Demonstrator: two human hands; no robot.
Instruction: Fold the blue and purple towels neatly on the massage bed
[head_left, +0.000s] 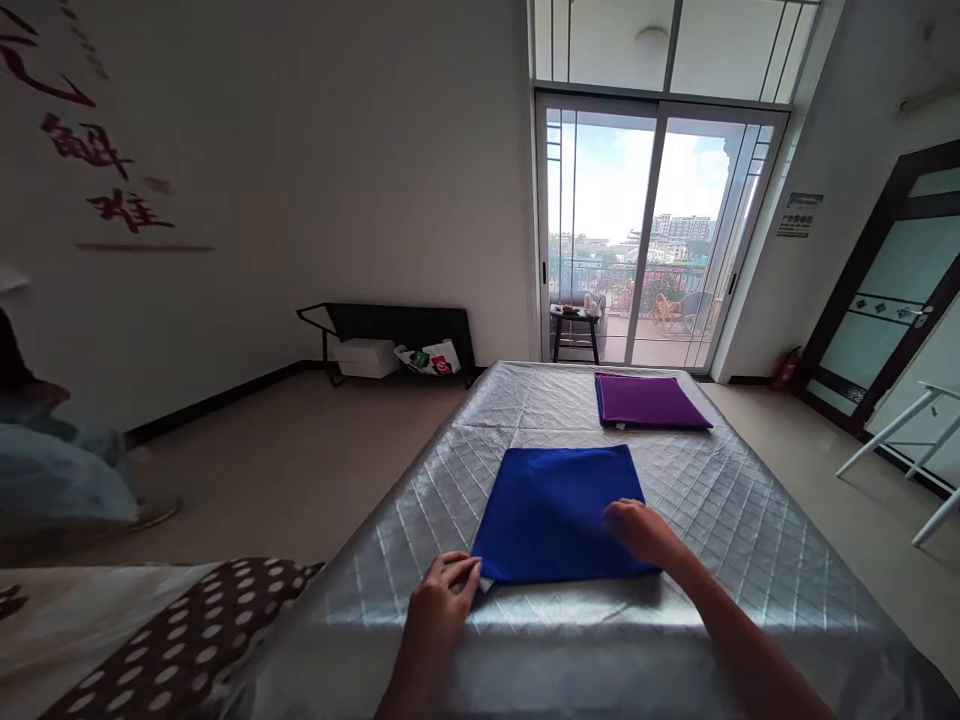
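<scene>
A blue cushion cover (559,510) lies flat on a silver quilted bed-like surface (420,560), with a small white tag at its near left corner. Thumb and fingers of my left hand (446,590) are closed at that corner, beside the tag. Over the right part of the cover is my right hand (637,528), its fingers curled in and slightly blurred; nothing shows in them. Farther back lies a purple cushion cover (652,400), with a blue edge showing beneath it.
Brown polka-dot fabric (180,640) lies at the lower left. Another person's hand (46,393) and a translucent bag (67,475) are at the far left. By the wall stands a black rack (405,322) with a white box (365,358). At right is a white stool (900,430).
</scene>
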